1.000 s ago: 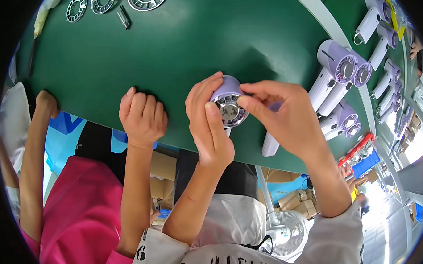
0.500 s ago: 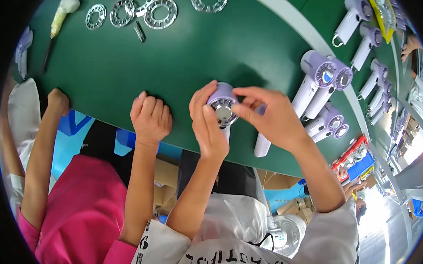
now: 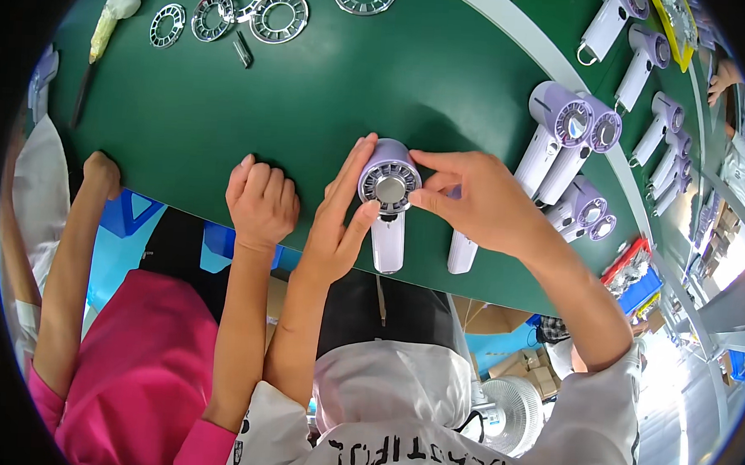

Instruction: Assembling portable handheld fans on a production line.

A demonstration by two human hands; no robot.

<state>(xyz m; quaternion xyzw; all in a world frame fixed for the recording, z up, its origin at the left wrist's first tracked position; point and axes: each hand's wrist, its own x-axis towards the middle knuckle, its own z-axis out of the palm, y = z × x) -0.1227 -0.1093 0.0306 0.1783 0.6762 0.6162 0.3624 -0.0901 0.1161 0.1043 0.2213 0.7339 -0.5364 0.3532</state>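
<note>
A lilac and white handheld fan (image 3: 389, 241) lies near the table's front edge, its round silver-centred face upward and its handle toward me. My left hand (image 3: 333, 227) grips the left side of the fan head, fingers along its side and thumb at the lower rim. On the opposite side, the thumb and index finger of my right hand (image 3: 490, 200) pinch the rim. Partly hidden beneath my right hand is a second fan, whose white handle (image 3: 463, 255) sticks out.
Several silver slotted rings (image 3: 280, 17) and a small metal piece (image 3: 243, 51) lie at the far left, near a wrapped-handle tool (image 3: 107, 34). More fans (image 3: 560, 116) stand rightward by a pale rail (image 3: 555, 45). A co-worker's closed hand (image 3: 263, 201) rests left of mine.
My left hand has shifted down and left around the fan head, uncovering the fan's handle. The thumb now sits at the lower rim. My right hand keeps its pinch at the right side.
</note>
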